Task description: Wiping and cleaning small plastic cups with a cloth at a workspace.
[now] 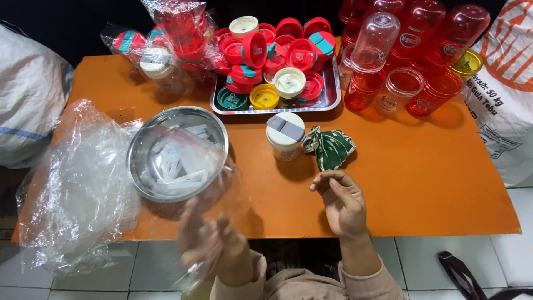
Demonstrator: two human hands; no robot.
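Observation:
My left hand [214, 244] is blurred at the table's near edge, closed around a thin clear plastic wrapper [222, 183] that rises towards a round steel bowl [166, 119]. The bowl holds small white pieces. My right hand [341, 203] rests over the orange table [422, 172] with its fingers loosely curled and nothing in it. Just beyond it stands a clear bottle with a white and grey lid [285, 135], and a folded green patterned cloth [329, 147] lies beside the bottle.
A steel tray [330, 94] at the back holds several red, green, yellow and white lids. Clear and red plastic bottles [388, 61] stand at the back right. Crumpled clear plastic [72, 183] covers the left edge. White sacks [502, 83] flank the table.

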